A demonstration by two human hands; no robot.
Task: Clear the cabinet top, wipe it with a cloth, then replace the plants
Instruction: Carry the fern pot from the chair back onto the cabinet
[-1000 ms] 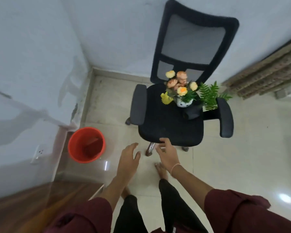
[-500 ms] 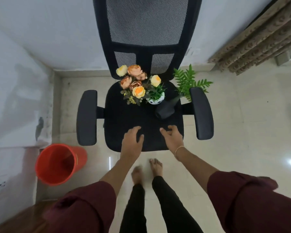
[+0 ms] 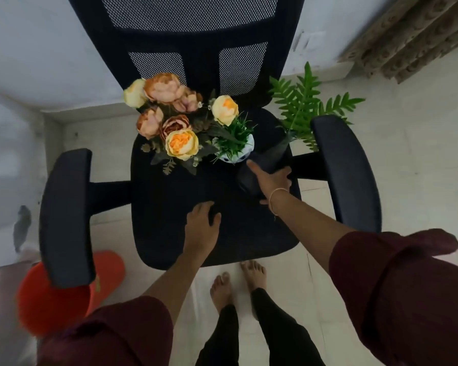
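On the chair seat [image 3: 169,207], right hand [image 3: 271,178] wraps the dark vase [image 3: 269,157] of the fern [image 3: 304,107], fingers closing round it. Left hand [image 3: 201,220] open, empty. Flowers [image 3: 169,120] sit behind. Lift vase upright, support its base.

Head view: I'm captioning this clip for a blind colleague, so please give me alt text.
A person's right hand wraps a dark vase holding a fern on a black chair, while the open left hand hovers over the seat. A flower bouquet and a small white pot stand beside the vase.
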